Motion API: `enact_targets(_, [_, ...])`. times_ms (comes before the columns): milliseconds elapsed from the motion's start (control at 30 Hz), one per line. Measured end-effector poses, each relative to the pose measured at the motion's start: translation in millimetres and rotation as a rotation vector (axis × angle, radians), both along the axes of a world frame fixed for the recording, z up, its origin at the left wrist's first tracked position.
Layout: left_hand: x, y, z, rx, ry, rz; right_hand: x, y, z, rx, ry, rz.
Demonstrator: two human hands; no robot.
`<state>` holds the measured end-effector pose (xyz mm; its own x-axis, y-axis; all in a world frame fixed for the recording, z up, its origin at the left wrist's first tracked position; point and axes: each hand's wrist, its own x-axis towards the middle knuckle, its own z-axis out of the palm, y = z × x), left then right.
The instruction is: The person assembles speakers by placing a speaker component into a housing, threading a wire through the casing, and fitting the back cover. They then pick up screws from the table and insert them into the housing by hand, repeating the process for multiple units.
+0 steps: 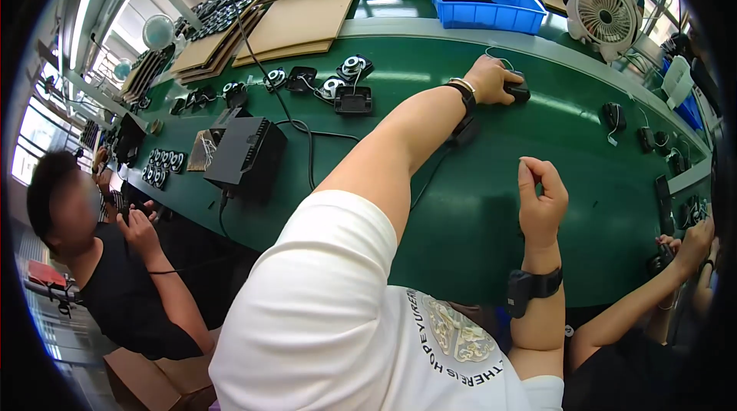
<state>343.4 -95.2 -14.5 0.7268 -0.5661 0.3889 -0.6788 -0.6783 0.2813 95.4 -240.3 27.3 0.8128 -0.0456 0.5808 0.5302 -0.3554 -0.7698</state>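
Observation:
My left arm stretches across the green table. At its end, my left hand is closed around a small black speaker housing resting on the tabletop. A thin white wire loops up behind those fingers. Closer in, my right hand hovers over the table with curled fingers and the thumb pointing up; nothing shows in it. Left of my outstretched arm lie several black housings and round speakers with white rims, among them an open black housing and a speaker.
A blue bin of black parts and a white fan stand at the back. A black power box with cables sits on the left. More housings line the right side. Co-workers handle parts at left, right and far side.

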Motion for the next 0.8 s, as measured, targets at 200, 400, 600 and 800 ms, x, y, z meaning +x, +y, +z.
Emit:
enact_targets(200, [8.1, 6.0, -13.4, -0.062, 0.09, -0.028, 1.1, 3.4, 5.3, 0.004, 0.007, 0.033])
enact_targets(400, [-16.0, 4.0, -9.3, -0.033, -0.035, 0.073, 4.7, 3.0, -0.6, 0.003, 0.029, 0.025])
enact_targets(600, [-42.2, -10.8, 20.0, 0.235, -0.123, 0.16, 6.6, -0.5, -13.4, 0.02, 0.102, -0.026])
enact_targets(800, [-39.8, 23.8, 58.3, 0.223, -0.192, 0.19, 3.4, 1.5, -15.1, 0.019, 0.201, -0.022])
